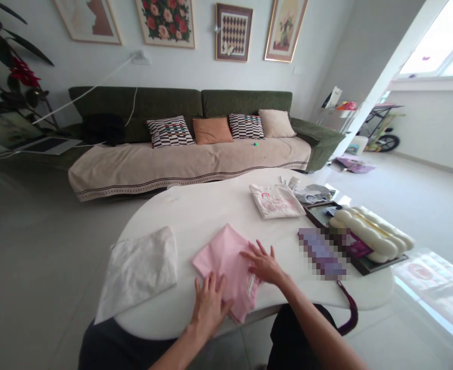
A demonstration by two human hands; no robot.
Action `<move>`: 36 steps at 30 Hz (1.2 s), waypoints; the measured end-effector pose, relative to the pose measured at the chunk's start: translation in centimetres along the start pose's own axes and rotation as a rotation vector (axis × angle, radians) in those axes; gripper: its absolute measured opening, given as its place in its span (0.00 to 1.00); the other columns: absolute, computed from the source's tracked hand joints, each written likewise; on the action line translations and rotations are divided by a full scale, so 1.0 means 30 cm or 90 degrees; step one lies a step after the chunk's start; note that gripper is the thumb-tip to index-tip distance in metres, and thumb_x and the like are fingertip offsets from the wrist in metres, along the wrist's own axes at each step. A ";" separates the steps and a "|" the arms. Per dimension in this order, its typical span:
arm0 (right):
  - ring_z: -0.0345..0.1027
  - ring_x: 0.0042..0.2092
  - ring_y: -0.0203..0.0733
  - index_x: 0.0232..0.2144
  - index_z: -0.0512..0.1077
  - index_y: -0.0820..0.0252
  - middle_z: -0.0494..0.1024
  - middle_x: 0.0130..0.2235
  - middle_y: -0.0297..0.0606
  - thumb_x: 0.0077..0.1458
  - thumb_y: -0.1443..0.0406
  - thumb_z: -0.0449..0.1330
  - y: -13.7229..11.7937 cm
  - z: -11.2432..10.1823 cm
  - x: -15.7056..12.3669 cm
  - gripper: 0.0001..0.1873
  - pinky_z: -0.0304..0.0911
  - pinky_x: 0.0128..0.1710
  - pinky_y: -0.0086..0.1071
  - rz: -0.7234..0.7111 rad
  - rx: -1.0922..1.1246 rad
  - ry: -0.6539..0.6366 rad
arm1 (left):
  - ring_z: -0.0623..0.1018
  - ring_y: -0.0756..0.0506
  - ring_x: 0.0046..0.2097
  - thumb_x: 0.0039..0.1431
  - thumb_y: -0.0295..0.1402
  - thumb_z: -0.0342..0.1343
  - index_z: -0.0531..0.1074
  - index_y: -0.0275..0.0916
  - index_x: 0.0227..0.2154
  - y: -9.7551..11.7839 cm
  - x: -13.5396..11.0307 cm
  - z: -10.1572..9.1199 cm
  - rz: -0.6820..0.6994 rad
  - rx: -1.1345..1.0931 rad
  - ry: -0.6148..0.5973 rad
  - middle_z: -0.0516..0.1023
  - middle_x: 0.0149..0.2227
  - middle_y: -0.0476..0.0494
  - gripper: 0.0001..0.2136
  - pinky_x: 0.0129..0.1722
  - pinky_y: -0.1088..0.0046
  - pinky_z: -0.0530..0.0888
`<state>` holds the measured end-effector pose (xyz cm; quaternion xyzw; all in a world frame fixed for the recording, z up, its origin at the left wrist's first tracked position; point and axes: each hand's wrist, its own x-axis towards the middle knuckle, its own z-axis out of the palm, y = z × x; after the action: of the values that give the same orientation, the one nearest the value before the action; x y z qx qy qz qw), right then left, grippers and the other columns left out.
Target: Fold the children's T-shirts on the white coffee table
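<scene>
A pink folded garment [226, 252] lies on the white table in front of me, with a small white label near its right edge. My left hand [210, 303] rests on its lower left part, fingers spread. On its right side lies my right hand [263, 263], the fingers stretched out and apart. A white cloth [144, 267], perhaps a garment, is spread to the left and hangs over the table's front edge. Farther back sits a folded white shirt [277, 201] with a pink print.
The white table [195, 203] has a rounded edge. At its right stand a dark tray [365, 267] with a cream puffy pack [373, 234], a blurred purple item [322, 253] with a strap, and a grey-white bundle [315, 194]. Behind is a green sofa [245, 100] with cushions.
</scene>
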<state>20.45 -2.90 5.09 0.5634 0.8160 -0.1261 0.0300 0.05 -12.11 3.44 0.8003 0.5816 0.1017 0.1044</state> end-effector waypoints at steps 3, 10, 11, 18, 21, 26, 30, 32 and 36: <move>0.27 0.62 0.51 0.52 0.62 0.48 0.46 0.62 0.38 0.52 0.72 0.49 -0.054 -0.094 0.102 0.26 0.29 0.54 0.58 0.020 -0.042 0.035 | 0.68 0.38 0.49 0.58 0.44 0.41 0.66 0.39 0.50 0.107 -0.026 0.014 0.106 -0.122 -0.061 0.70 0.47 0.34 0.21 0.51 0.56 0.62; 0.59 0.49 0.44 0.47 0.65 0.59 0.67 0.48 0.46 0.55 0.71 0.44 -0.221 -0.072 0.002 0.18 0.55 0.47 0.36 0.103 0.075 0.202 | 0.62 0.43 0.56 0.61 0.36 0.38 0.65 0.41 0.51 -0.030 0.172 -0.113 0.120 -0.147 0.033 0.66 0.53 0.42 0.18 0.55 0.62 0.59; 0.59 0.49 0.45 0.46 0.66 0.59 0.67 0.47 0.46 0.56 0.69 0.45 -0.227 -0.041 -0.046 0.17 0.56 0.47 0.35 0.118 0.093 0.204 | 0.58 0.41 0.58 0.61 0.36 0.38 0.63 0.42 0.52 -0.070 0.183 -0.115 0.109 -0.104 0.018 0.62 0.56 0.43 0.19 0.56 0.58 0.57; 0.34 0.62 0.47 0.59 0.51 0.53 0.47 0.62 0.40 0.59 0.55 0.41 -0.187 0.158 -0.218 0.27 0.39 0.57 0.47 0.081 0.090 0.107 | 0.50 0.38 0.61 0.61 0.38 0.38 0.54 0.41 0.58 -0.114 0.048 0.025 0.009 -0.007 -0.014 0.49 0.62 0.42 0.22 0.55 0.53 0.56; 0.31 0.63 0.42 0.59 0.48 0.48 0.44 0.62 0.34 0.59 0.53 0.39 -0.113 0.120 -0.168 0.27 0.35 0.58 0.45 -0.055 0.088 0.058 | 0.50 0.37 0.61 0.59 0.39 0.41 0.55 0.38 0.57 -0.085 -0.024 0.061 -0.031 -0.028 0.037 0.49 0.61 0.36 0.24 0.55 0.54 0.58; 0.29 0.63 0.48 0.59 0.49 0.46 0.45 0.62 0.35 0.54 0.51 0.49 -0.036 -0.004 -0.059 0.31 0.35 0.57 0.49 -0.122 0.028 0.032 | 0.55 0.42 0.60 0.56 0.32 0.45 0.57 0.38 0.56 -0.097 -0.076 0.057 -0.062 -0.121 0.095 0.54 0.60 0.38 0.23 0.55 0.62 0.60; 0.50 0.56 0.49 0.58 0.51 0.61 0.58 0.56 0.49 0.52 0.63 0.52 -0.059 0.016 -0.083 0.31 0.51 0.51 0.40 0.139 0.038 0.143 | 0.67 0.42 0.52 0.55 0.32 0.46 0.60 0.37 0.53 -0.119 -0.092 0.038 -0.130 -0.189 0.155 0.67 0.49 0.36 0.21 0.51 0.63 0.66; 0.60 0.49 0.47 0.51 0.60 0.65 0.67 0.47 0.50 0.53 0.66 0.49 -0.075 0.067 -0.134 0.22 0.56 0.45 0.34 0.252 0.075 0.175 | 0.71 0.42 0.47 0.54 0.33 0.47 0.63 0.35 0.50 -0.117 -0.103 0.032 -0.143 -0.213 0.136 0.71 0.43 0.36 0.20 0.47 0.65 0.69; 0.64 0.43 0.46 0.40 0.65 0.63 0.70 0.39 0.47 0.53 0.65 0.48 -0.095 0.154 -0.235 0.13 0.58 0.41 0.32 0.338 0.144 0.203 | 0.72 0.42 0.45 0.52 0.33 0.48 0.65 0.31 0.48 -0.094 -0.113 0.025 -0.187 -0.241 0.097 0.72 0.40 0.36 0.20 0.44 0.66 0.69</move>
<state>19.94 -11.39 2.46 0.7686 0.6161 -0.1141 -0.1292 -3.34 -14.53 1.78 0.6634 0.6686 0.2522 0.2221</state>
